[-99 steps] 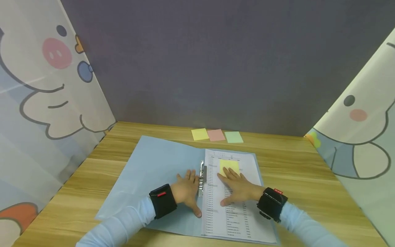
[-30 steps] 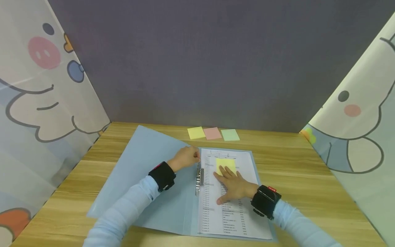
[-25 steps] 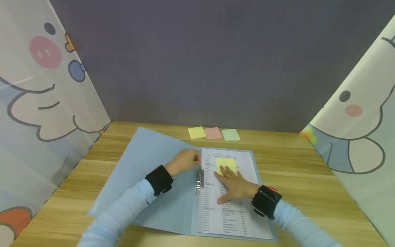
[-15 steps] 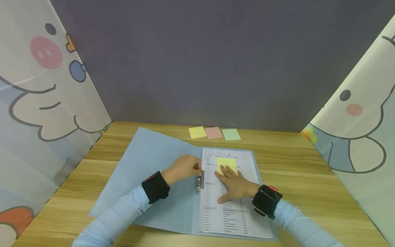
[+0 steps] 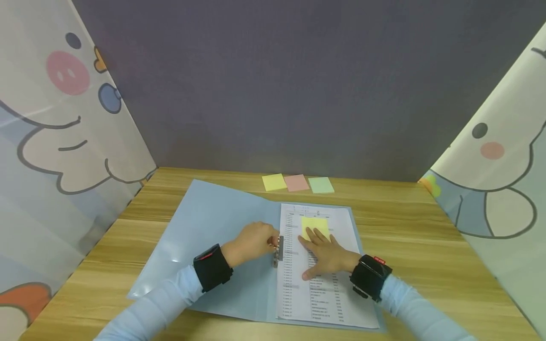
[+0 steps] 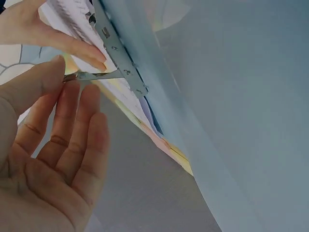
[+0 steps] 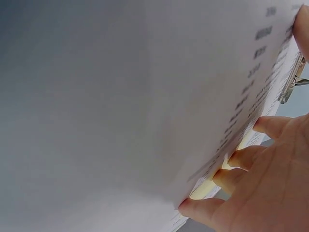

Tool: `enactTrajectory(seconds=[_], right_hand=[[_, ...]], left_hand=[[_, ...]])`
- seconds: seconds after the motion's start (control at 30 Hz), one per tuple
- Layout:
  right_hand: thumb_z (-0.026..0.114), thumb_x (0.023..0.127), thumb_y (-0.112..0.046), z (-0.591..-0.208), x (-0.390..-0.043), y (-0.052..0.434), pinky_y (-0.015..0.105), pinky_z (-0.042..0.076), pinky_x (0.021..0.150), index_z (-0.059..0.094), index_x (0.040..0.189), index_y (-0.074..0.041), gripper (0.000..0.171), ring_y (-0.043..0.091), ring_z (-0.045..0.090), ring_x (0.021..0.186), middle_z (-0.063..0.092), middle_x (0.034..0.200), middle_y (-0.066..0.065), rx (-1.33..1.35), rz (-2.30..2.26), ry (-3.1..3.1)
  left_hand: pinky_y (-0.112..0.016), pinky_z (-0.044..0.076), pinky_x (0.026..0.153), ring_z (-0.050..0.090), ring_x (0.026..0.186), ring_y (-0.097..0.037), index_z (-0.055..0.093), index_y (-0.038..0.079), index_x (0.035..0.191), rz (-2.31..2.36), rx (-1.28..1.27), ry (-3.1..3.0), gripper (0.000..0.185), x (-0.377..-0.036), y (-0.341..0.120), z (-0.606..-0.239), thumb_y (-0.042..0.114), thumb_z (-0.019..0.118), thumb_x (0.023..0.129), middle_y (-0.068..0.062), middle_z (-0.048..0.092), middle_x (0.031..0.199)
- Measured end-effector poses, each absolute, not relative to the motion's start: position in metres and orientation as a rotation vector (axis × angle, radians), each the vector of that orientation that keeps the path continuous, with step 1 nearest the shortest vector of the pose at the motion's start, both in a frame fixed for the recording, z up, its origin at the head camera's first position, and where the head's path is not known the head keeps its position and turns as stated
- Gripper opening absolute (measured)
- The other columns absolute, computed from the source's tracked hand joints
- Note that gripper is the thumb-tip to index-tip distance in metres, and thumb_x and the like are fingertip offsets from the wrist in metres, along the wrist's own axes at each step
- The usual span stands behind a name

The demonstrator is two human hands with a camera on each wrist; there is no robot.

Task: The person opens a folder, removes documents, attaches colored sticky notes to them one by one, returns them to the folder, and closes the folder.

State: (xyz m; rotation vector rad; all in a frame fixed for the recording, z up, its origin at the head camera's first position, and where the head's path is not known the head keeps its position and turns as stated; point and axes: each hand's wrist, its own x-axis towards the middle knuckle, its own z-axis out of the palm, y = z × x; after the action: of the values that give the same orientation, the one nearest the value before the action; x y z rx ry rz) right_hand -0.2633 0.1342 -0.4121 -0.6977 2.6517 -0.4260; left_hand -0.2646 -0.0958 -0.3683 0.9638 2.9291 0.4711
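A light blue folder (image 5: 230,208) lies open, with a stack of printed sheets (image 5: 328,308) on its right half. A metal lever clip (image 5: 280,251) sits along the fold at the sheets' left edge. My left hand (image 5: 252,240) pinches the end of the clip's lever (image 6: 99,76) between thumb and fingers; the lever sticks out from the clip's plate (image 6: 120,53) in the left wrist view. My right hand (image 5: 325,258) lies spread on the sheets, fingertips over the lower part of a yellow sticky note (image 5: 314,224).
Behind the folder, a yellow note pad (image 5: 274,182), a pink note pad (image 5: 296,183) and a green note pad (image 5: 321,185) stand in a row on the wooden table (image 5: 396,218). A dark panel (image 5: 281,85) closes off the back, with cartoon-printed sheeting at both sides.
My left hand, earlier flat on the folder beside the clip, has gone to the lever's end and then drawn it down toward me. The right hand has stayed spread on the sheets.
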Motion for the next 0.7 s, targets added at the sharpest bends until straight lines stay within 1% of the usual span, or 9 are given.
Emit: enactTrajectory(seconds=[0.13,0.23,0.3,0.4,0.5,0.6,0.67,0.7], right_hand=[[0.069,0.065,-0.062,-0.412,-0.264,0.135,0.064,0.001,0.106,0.023,0.146,-0.020,0.103,0.033,-0.003,0.141,0.002,0.154,0.011,-0.696,-0.433,2.652],[0.068,0.065,-0.062,-0.413,-0.264,0.135,0.064,0.001,0.106,0.022,0.146,-0.020,0.103,0.033,-0.003,0.141,0.001,0.155,0.011,-0.701,-0.432,2.652],[0.068,0.065,-0.063,-0.413,-0.265,0.135,0.064,0.001,0.106,0.022,0.146,-0.021,0.103,0.032,-0.003,0.141,0.001,0.155,0.010,-0.700,-0.428,2.655],[0.068,0.064,-0.063,-0.413,-0.264,0.136,0.064,0.001,0.106,0.022,0.146,-0.020,0.103,0.032,-0.002,0.141,0.001,0.155,0.010,-0.696,-0.435,2.654],[0.068,0.064,-0.063,-0.413,-0.264,0.135,0.064,0.001,0.105,0.022,0.146,-0.020,0.103,0.032,-0.003,0.141,0.001,0.155,0.010,-0.696,-0.445,2.649],[0.068,0.064,-0.063,-0.413,-0.265,0.135,0.064,0.001,0.105,0.023,0.146,-0.020,0.103,0.032,-0.003,0.141,0.001,0.155,0.010,-0.698,-0.447,2.650],[0.068,0.064,-0.063,-0.414,-0.265,0.135,0.065,0.001,0.105,0.023,0.146,-0.021,0.103,0.032,-0.003,0.141,0.002,0.155,0.010,-0.698,-0.442,2.654],[0.068,0.064,-0.064,-0.414,-0.265,0.135,0.065,0.001,0.105,0.023,0.146,-0.021,0.103,0.032,-0.002,0.141,0.002,0.155,0.010,-0.698,-0.436,2.658]], left_hand=[[-0.019,0.041,0.059,0.051,0.067,-0.006,0.070,0.014,0.077,0.502,0.947,2.840,0.004,-0.265,-0.099,-0.362,0.014,0.073,0.076,0.008,0.062,0.074],[-0.020,0.043,0.062,0.053,0.070,-0.005,0.073,0.011,0.086,0.534,0.951,2.760,0.009,-0.268,-0.103,-0.358,0.016,0.070,0.080,0.006,0.067,0.084],[-0.020,0.041,0.059,0.051,0.067,-0.006,0.074,0.011,0.088,0.565,0.947,2.716,0.011,-0.271,-0.105,-0.357,0.017,0.067,0.082,0.006,0.067,0.084],[-0.020,0.039,0.056,0.047,0.062,-0.006,0.075,0.011,0.085,0.633,0.927,2.667,0.012,-0.276,-0.106,-0.358,0.018,0.066,0.083,0.006,0.067,0.080],[-0.020,0.037,0.053,0.046,0.059,-0.007,0.074,0.012,0.077,0.678,0.874,2.638,0.009,-0.281,-0.104,-0.360,0.018,0.069,0.081,0.007,0.064,0.072],[-0.022,0.039,0.056,0.049,0.061,-0.008,0.071,0.014,0.070,0.687,0.820,2.628,0.007,-0.283,-0.102,-0.362,0.017,0.073,0.076,0.008,0.062,0.068],[-0.024,0.041,0.060,0.051,0.067,-0.009,0.069,0.014,0.072,0.671,0.765,2.634,0.008,-0.284,-0.100,-0.364,0.018,0.076,0.073,0.008,0.061,0.072],[-0.025,0.042,0.062,0.051,0.070,-0.010,0.067,0.013,0.075,0.666,0.737,2.637,0.012,-0.284,-0.099,-0.365,0.019,0.077,0.071,0.007,0.061,0.076]])
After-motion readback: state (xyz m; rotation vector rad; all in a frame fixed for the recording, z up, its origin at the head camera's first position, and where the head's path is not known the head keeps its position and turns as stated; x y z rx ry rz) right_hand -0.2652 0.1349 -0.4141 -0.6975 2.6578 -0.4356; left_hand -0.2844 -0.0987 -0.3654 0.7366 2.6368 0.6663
